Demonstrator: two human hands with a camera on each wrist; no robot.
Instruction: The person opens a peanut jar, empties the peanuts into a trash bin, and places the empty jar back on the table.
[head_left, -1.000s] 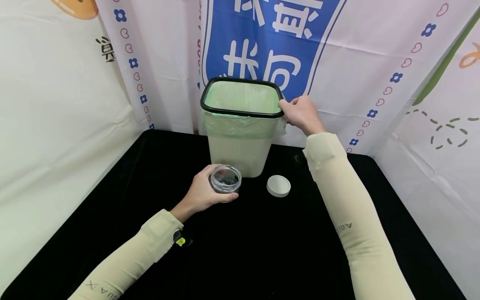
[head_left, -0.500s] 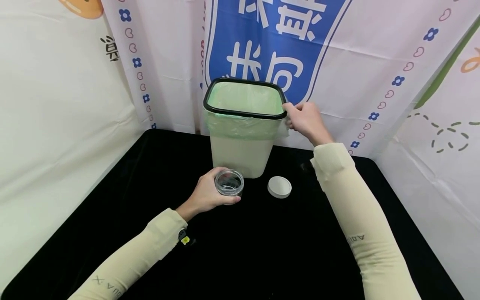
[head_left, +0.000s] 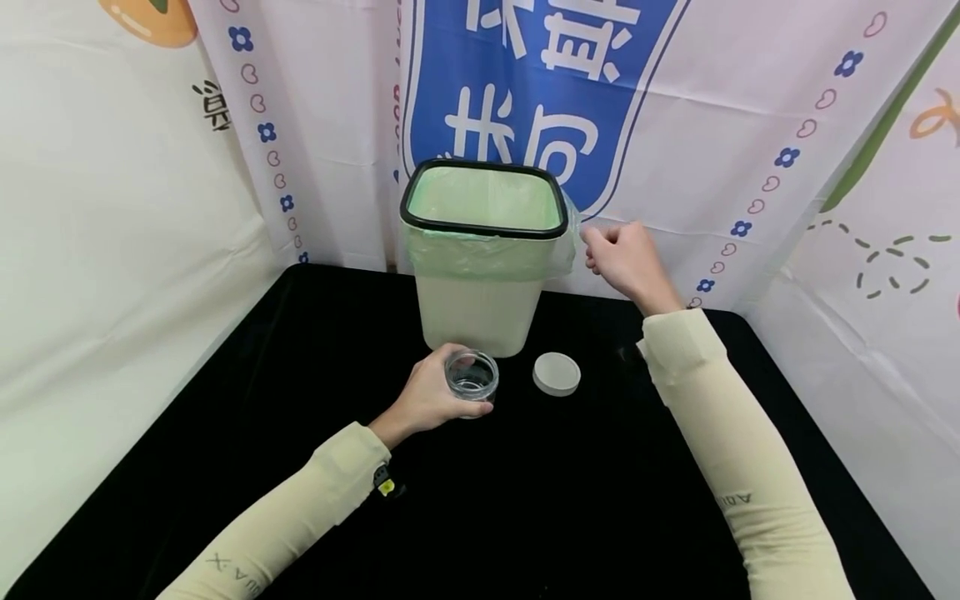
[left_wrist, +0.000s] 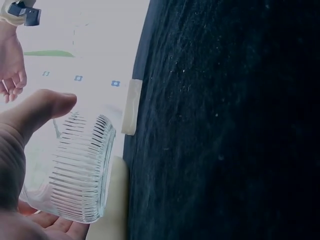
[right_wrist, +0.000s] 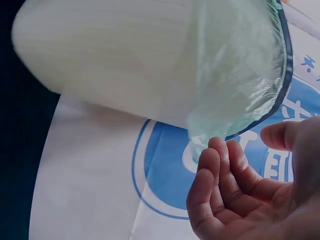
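Observation:
My left hand (head_left: 433, 395) grips a clear ribbed glass jar (head_left: 472, 377) round its side, its lidless mouth facing up. In the left wrist view the thumb lies along one side of the jar (left_wrist: 80, 170) and fingers show beneath it. My right hand (head_left: 626, 258) is beside the bin's right rim, fingers loosely bent and thumb apart, holding nothing in the right wrist view. Close to those fingertips hangs a fold of the pale green bin liner (right_wrist: 235, 65); whether they touch cannot be told. The cream bin (head_left: 480, 308) stands upright with a black rim (head_left: 480, 229) over the liner.
A white round lid (head_left: 557, 373) lies on the black tabletop (head_left: 480, 508), right of the jar. Behind the bin hangs a printed curtain (head_left: 337, 108), with white cloth walls on both sides.
My right hand has let go of the bin's rim and moved right and down. My left hand has carried the jar slightly right and nearer to me. Bin and lid stay put.

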